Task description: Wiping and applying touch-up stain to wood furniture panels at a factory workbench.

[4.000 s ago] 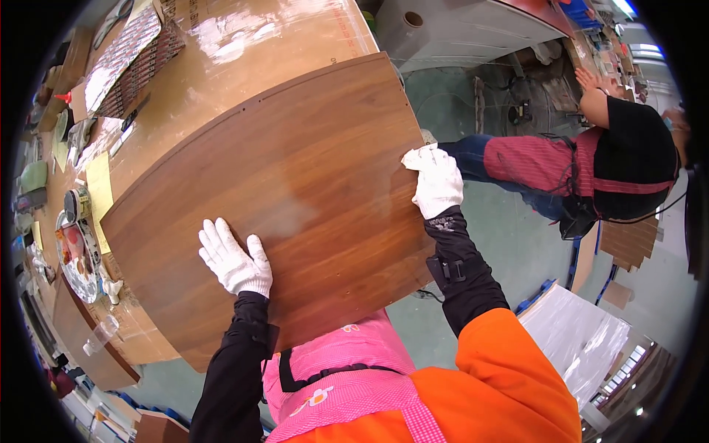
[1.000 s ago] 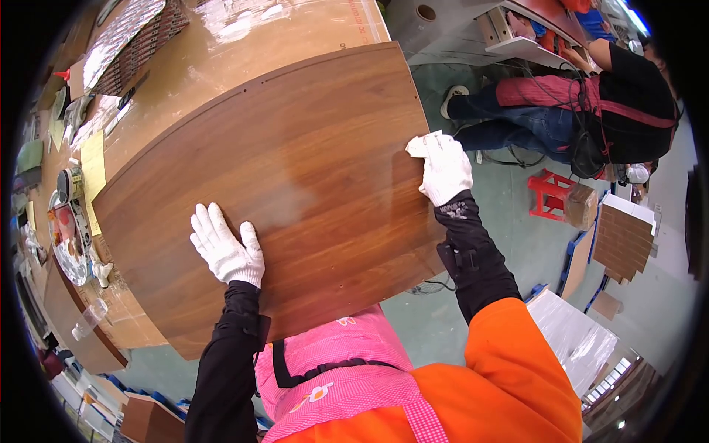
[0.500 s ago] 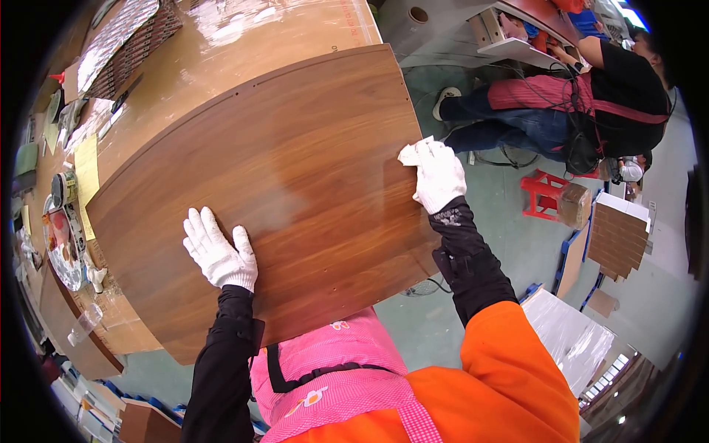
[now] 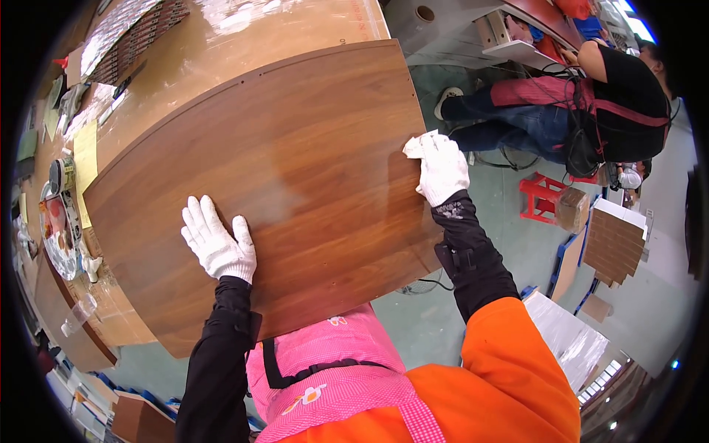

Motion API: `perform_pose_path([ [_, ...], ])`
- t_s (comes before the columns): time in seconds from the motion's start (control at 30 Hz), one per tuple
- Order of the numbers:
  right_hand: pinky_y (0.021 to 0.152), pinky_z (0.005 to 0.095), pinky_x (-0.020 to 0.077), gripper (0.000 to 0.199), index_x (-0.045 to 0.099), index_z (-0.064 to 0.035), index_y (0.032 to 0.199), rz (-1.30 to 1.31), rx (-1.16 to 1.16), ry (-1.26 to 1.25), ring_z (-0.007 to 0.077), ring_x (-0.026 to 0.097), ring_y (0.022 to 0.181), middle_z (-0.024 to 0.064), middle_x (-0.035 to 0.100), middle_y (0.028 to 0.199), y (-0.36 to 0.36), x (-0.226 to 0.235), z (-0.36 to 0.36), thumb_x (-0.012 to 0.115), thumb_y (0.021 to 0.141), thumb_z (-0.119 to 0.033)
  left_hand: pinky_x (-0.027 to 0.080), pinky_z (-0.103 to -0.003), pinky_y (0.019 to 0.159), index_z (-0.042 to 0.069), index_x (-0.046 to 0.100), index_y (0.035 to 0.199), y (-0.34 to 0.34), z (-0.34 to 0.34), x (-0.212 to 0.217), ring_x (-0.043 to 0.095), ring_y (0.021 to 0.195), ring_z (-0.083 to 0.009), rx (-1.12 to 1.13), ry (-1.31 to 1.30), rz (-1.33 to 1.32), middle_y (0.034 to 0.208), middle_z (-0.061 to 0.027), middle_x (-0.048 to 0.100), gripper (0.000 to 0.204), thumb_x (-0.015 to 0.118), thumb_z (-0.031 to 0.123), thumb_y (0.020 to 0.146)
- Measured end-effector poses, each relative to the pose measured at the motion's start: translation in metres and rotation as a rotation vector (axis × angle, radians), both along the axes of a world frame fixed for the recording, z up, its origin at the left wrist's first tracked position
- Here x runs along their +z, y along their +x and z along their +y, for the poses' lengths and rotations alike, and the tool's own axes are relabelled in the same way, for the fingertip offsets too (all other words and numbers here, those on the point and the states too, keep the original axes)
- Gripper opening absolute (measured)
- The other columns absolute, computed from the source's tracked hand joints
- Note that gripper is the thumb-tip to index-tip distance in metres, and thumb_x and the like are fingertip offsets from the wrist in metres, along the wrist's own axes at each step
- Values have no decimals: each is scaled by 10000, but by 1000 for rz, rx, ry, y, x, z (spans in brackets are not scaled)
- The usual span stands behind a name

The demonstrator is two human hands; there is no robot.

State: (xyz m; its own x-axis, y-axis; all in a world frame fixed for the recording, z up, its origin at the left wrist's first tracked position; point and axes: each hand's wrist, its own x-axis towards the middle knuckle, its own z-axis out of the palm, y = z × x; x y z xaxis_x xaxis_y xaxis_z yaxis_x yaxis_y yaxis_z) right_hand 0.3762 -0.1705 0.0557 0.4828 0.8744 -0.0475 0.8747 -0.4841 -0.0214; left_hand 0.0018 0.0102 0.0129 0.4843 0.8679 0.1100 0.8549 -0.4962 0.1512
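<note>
A large brown wood-grain panel [image 4: 325,170] lies in front of me on a table, its near edge reaching my pink apron. My left hand [image 4: 219,238], in a white knitted glove, rests flat on the panel's left part with the fingers stretched out and the thumb apart. At the right edge of the panel, my gloved right hand [image 4: 443,170] is closed on a crumpled white cloth [image 4: 415,146], which touches the surface beside that edge. Small dark holes show along the panel's far edge.
A cardboard-covered table [image 4: 295,33] extends beyond the panel. At left lie a roll of tape [image 4: 62,176], a yellow sheet [image 4: 86,166] and a clear cup [image 4: 78,314]. A co-worker [image 4: 554,111] stands at upper right, near a red stool [image 4: 540,198].
My view has shifted slightly. Both hands stay at nearly the same places on the panel, and the cloth is still in my right hand at the right edge.
</note>
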Motion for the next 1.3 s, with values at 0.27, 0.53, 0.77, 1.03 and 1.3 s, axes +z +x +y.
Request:
perform_pose_path([
  [0.27,879,401,520,402,624,-53,1214,24,12,-52,312,624,1005,110,660,1126,0,-5,-11,668,828,-156,172,-547,1263,63,350,1598,0,0,-2,241,1564,-383,8,-3,4,1692,-171,279,708,595,341,994],
  [0.53,872,413,521,470,627,-68,1215,-116,-36,-87,305,623,1033,114,637,1111,-21,-25,6,731,768,-170,163,-543,1266,71,348,1602,0,-1,-4,232,1569,-376,-1,-2,-7,1695,-166,277,712,591,351,994],
  [0.77,867,413,513,625,635,-93,1187,-115,-36,-1,300,608,1048,110,626,1106,-11,-19,3,862,612,-185,158,-541,1268,79,345,1605,0,0,-3,226,1572,-373,9,-9,0,1696,-161,279,712,581,361,995],
  [1.03,892,410,521,538,642,-115,1199,-89,-148,-80,301,615,1026,93,628,1133,-15,-15,13,815,699,-207,157,-553,1268,68,344,1607,-2,1,-4,225,1572,-381,9,-11,27,1697,-167,275,734,566,400,990],
  [1.3,870,416,525,741,637,-162,1185,-2,-177,-146,288,611,1056,59,605,1141,-45,6,1,955,517,-206,160,-552,1267,66,346,1605,-3,-1,-4,224,1572,-384,14,-17,34,1696,-168,277,733,560,406,992],
])
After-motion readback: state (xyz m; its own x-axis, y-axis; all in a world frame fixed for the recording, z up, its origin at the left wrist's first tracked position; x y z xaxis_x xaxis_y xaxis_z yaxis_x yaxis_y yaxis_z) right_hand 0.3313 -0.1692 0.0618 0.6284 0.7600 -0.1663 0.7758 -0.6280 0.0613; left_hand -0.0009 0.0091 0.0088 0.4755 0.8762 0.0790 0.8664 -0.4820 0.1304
